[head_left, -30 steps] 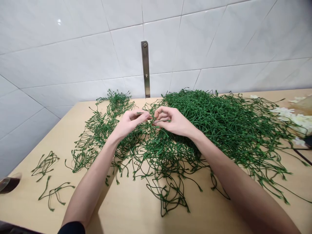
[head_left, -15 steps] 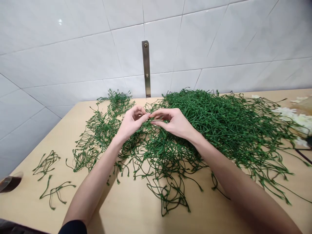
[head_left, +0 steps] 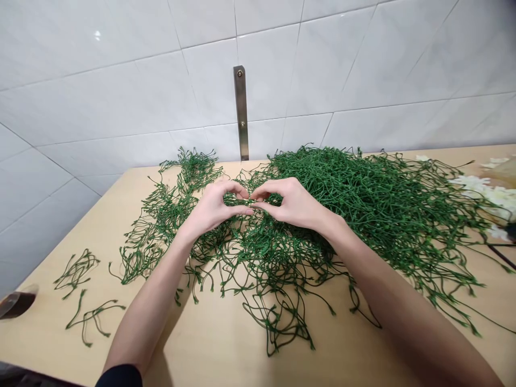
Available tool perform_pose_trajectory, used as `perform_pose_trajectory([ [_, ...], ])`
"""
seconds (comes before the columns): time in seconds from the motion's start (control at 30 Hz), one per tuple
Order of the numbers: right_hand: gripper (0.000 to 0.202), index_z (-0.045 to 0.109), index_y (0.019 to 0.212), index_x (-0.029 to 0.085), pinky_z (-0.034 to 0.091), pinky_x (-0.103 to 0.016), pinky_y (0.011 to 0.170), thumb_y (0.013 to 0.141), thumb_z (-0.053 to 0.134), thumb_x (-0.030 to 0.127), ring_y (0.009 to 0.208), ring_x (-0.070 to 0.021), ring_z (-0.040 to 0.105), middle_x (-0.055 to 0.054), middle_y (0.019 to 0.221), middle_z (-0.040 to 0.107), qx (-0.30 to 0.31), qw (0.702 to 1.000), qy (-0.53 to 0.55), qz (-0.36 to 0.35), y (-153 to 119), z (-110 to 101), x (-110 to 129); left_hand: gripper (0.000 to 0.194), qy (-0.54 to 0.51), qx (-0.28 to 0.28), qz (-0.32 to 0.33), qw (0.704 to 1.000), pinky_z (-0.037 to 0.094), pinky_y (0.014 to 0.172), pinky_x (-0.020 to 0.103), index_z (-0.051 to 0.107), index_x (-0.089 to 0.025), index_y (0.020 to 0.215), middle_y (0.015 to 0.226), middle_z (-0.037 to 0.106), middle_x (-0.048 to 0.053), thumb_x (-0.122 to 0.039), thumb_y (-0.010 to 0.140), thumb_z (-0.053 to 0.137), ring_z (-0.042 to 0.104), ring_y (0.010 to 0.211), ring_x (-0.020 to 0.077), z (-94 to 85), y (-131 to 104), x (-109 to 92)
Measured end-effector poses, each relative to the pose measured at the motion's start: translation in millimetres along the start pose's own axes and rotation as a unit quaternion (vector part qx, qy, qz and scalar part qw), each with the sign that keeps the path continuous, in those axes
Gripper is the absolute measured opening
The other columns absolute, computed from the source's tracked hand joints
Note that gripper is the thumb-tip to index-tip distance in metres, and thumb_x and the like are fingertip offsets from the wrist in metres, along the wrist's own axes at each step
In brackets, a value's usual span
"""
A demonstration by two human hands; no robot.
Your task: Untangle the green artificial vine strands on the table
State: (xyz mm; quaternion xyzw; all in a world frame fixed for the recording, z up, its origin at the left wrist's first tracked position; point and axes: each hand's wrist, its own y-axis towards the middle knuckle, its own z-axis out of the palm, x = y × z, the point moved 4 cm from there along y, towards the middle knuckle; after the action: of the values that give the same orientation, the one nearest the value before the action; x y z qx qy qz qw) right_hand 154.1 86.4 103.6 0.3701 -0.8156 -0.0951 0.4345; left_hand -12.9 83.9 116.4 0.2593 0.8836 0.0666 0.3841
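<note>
My left hand (head_left: 215, 207) and my right hand (head_left: 288, 200) meet almost fingertip to fingertip over the green artificial stems (head_left: 282, 247). Thin stem pieces show at the fingertips of both hands. My right thumb and index finger are pinched on a stem. The left thumb and fingers curve around a bit of green, with a small gap between their tips. Which piece each hand grips is partly lost against the stems behind. The stems are thin, wiry and dark green, with small forked tips.
A dense heap of green stems (head_left: 363, 199) lies at the right, looser ones (head_left: 169, 215) at the left. White artificial flowers (head_left: 484, 193) lie at the far right. A cup of dark liquid (head_left: 18, 303) stands at the left edge. A metal bracket (head_left: 241, 113) is fixed to the tiled wall.
The left thumb has moved lower and away from its index finger, and the left hand has turned slightly. My right hand stays nearly in place. The heaps look the same.
</note>
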Motion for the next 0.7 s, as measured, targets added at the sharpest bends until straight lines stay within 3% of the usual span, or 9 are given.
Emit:
perform_pose_trajectory([
  [0.17,0.013,0.074,0.087,0.017,0.051,-0.031,0.072,0.082,0.063,0.021,0.074,-0.0162,0.066,-0.004,0.085,0.075,0.024,0.998,0.028,0.041,0,-2,2,0.022,-0.11,0.045,-0.02,0.993,0.052,0.076,0.031,0.07,-0.016,0.086,0.087,0.072,0.005,-0.032,0.073,0.078,0.064,0.08,0.0161,5.2,-1,2],
  [0.23,0.013,0.072,0.086,0.016,0.05,-0.031,0.072,0.083,0.061,0.022,0.076,-0.0161,0.066,-0.005,0.087,0.074,0.036,0.997,0.037,0.059,-1,-1,0,0.019,-0.126,0.039,-0.03,0.991,0.053,0.074,0.029,0.07,-0.015,0.085,0.087,0.072,0.005,-0.03,0.075,0.076,0.064,0.078,0.0147,6.7,-1,4],
  [0.5,0.013,0.07,0.081,0.015,0.049,-0.03,0.076,0.079,0.062,0.026,0.075,-0.0155,0.064,-0.004,0.081,0.072,0.033,0.995,0.056,0.075,0,5,-4,0.016,-0.018,-0.019,0.03,0.999,0.05,0.065,0.023,0.063,-0.015,0.088,0.082,0.068,0.001,-0.012,0.073,0.067,0.06,0.071,0.0107,9.9,-1,-1],
  [0.6,0.011,0.068,0.074,0.015,0.047,-0.029,0.069,0.075,0.06,0.022,0.067,-0.0143,0.061,-0.003,0.073,0.07,0.037,0.994,0.031,0.095,-1,7,-5,0.017,0.032,-0.014,0.05,0.998,0.046,0.061,0.022,0.062,-0.016,0.089,0.078,0.066,-0.001,-0.009,0.073,0.065,0.057,0.066,0.0095,13.3,-2,-4],
  [0.7,0.014,0.068,0.068,0.015,0.043,-0.029,0.065,0.073,0.056,0.021,0.06,-0.0131,0.054,-0.002,0.065,0.065,0.053,0.992,-0.017,0.112,-2,10,-9,0.015,0.069,0.016,0.071,0.995,0.048,0.069,0.025,0.061,-0.016,0.091,0.085,0.067,0.001,-0.01,0.078,0.064,0.06,0.075,0.0119,17.6,-3,-8],
])
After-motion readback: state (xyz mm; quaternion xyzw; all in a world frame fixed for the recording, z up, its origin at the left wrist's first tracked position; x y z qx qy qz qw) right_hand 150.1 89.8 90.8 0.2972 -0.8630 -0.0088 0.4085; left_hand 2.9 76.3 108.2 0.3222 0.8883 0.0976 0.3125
